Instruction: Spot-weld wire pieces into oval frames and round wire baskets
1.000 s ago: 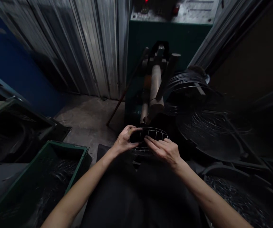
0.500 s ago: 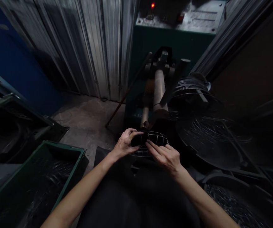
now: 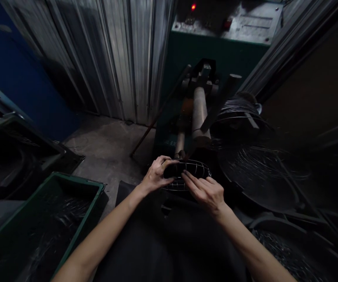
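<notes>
A round wire cage with thin crossing wires is between my hands, in front of the machine's lower arm. My left hand grips its left end, thumb and fingers on the rims. At its right side my right hand holds it, with fingers reaching onto the near wires. Just beyond stands a green machine with a thick metal cylinder and a slanted bar. The dark surface behind the cage hides some of its wires.
A green crate with small metal pieces stands at the left. Wire coils lie right of the machine. A round tub of metal pieces is at the lower right. A rod leans near the corrugated wall.
The view has shifted slightly. Both hands stay on the wire cage, which has tilted a little, and the right hand has moved slightly to the right.
</notes>
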Demonstrator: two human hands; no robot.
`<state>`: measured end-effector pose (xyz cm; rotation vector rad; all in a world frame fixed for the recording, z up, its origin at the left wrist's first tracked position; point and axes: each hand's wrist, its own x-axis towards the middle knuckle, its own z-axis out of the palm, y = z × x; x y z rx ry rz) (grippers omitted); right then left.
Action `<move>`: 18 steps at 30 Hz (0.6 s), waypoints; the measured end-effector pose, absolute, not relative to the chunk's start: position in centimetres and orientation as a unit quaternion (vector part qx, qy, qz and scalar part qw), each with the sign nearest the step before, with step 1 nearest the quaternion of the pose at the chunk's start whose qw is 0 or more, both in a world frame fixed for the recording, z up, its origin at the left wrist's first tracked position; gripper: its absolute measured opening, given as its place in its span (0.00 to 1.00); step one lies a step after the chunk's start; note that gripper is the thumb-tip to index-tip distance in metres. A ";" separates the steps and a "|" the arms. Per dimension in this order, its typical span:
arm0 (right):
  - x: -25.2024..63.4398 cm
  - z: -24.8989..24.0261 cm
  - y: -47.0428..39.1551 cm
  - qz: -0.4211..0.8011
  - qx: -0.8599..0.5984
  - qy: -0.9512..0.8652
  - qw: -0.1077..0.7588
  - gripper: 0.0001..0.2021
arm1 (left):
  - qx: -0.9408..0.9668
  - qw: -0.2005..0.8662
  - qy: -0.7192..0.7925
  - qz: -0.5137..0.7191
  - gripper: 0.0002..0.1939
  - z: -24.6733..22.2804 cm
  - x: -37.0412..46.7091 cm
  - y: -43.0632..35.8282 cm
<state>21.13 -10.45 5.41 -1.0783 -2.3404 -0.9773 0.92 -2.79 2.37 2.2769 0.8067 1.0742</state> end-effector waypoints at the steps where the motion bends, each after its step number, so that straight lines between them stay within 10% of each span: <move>1: 21.2 5.4 -10.1 -0.352 -0.383 -0.832 0.193 0.18 | 0.834 0.244 0.296 0.396 0.28 2.3 1.0 -2.5; 18: 22.2 4.5 -12.6 -0.277 -0.481 -0.812 0.178 0.19 | 0.849 0.212 0.291 0.386 0.36 0.5 -0.9 -1.3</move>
